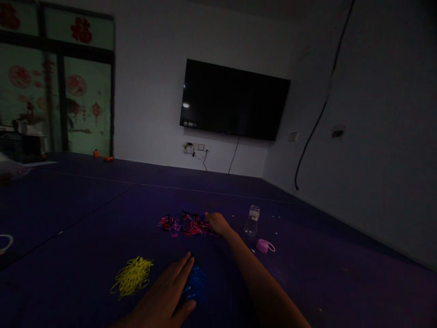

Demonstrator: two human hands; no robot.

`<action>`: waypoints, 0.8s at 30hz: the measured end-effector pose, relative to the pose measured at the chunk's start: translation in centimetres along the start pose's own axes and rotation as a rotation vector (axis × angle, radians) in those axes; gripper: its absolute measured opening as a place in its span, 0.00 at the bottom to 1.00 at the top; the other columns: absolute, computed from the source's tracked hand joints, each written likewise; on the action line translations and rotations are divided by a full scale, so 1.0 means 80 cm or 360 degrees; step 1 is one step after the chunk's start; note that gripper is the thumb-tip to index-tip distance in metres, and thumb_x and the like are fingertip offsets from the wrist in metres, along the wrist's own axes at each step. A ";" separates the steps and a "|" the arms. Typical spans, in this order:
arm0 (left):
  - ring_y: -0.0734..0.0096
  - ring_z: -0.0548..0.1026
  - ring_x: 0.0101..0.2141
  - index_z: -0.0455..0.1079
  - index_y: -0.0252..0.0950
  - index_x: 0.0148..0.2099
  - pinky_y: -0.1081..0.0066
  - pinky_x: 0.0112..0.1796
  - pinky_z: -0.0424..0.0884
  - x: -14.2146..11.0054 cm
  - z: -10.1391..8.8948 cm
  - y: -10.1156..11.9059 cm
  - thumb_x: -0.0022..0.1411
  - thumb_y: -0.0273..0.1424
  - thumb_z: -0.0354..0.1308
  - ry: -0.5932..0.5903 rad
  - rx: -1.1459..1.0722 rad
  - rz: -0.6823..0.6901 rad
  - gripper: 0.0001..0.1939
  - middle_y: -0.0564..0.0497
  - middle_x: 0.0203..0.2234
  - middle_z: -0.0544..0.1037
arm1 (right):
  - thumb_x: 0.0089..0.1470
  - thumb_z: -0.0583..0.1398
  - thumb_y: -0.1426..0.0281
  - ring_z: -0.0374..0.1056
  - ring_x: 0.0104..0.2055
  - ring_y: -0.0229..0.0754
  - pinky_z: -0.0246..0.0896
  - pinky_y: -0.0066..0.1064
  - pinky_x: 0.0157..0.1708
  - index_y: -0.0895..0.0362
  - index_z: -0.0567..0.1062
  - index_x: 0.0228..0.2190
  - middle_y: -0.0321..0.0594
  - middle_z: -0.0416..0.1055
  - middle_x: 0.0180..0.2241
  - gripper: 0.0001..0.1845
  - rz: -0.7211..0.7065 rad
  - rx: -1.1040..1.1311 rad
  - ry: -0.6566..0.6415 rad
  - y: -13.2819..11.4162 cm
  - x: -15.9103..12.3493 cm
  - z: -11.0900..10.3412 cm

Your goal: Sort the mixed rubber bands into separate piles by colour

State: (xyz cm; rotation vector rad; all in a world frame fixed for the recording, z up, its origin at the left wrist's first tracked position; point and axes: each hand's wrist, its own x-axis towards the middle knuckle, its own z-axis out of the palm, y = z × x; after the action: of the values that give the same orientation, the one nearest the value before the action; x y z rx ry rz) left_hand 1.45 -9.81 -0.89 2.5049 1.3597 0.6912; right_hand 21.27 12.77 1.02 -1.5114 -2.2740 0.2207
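Note:
My left hand (pixel 167 291) lies palm down in the lower middle with its fingers stretched and the thumb apart. Just to its right, partly between thumb and fingers, is a small pile of blue bands (pixel 196 283). On its left side lies a heap of yellow rubber bands (pixel 133 276). Farther off, my right hand (pixel 217 223) reaches down to the right end of a spread of mixed red, pink and dark bands (pixel 187 224). Its fingers look curled together at the bands; their tips, and what they may hold, are hidden.
A clear bottle (pixel 252 221) stands uncapped right of my right hand, with a pink looped cap (pixel 264 246) near it. Small white bits dot the dark blue surface (pixel 102 205). At the far left are orange items (pixel 96 153) and a plastic bag (pixel 12 168).

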 end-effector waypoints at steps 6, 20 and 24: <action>0.53 0.54 0.60 0.41 0.41 0.67 0.53 0.56 0.57 0.004 0.012 -0.016 0.58 0.33 0.52 -0.0041 -0.0007 0.0029 0.37 0.47 0.64 0.48 | 0.62 0.45 0.58 0.69 0.38 0.44 0.54 0.28 0.35 0.60 0.77 0.31 0.51 0.75 0.35 0.26 -0.0018 -0.0112 0.0005 -0.012 -0.002 -0.003; 0.53 0.52 0.61 0.36 0.40 0.67 0.52 0.56 0.56 0.008 0.027 -0.029 0.60 0.36 0.49 -0.0036 0.0055 0.0066 0.38 0.46 0.64 0.47 | 0.64 0.38 0.60 0.70 0.35 0.40 0.57 0.26 0.35 0.61 0.78 0.28 0.47 0.76 0.31 0.33 -0.0050 0.0254 0.0225 -0.005 0.007 -0.012; 0.54 0.53 0.60 0.38 0.41 0.67 0.53 0.56 0.57 0.009 0.021 -0.021 0.60 0.35 0.50 -0.0037 0.0025 0.0038 0.37 0.47 0.64 0.48 | 0.63 0.36 0.59 0.71 0.35 0.40 0.59 0.26 0.36 0.61 0.79 0.29 0.46 0.76 0.30 0.37 -0.0047 0.0370 0.0247 -0.008 0.012 -0.014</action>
State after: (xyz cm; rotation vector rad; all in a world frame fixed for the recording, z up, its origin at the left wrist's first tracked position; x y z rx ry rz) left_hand 1.33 -8.23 -2.79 2.5374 1.3345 0.6568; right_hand 20.83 13.27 2.47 -1.3275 -2.0684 0.3345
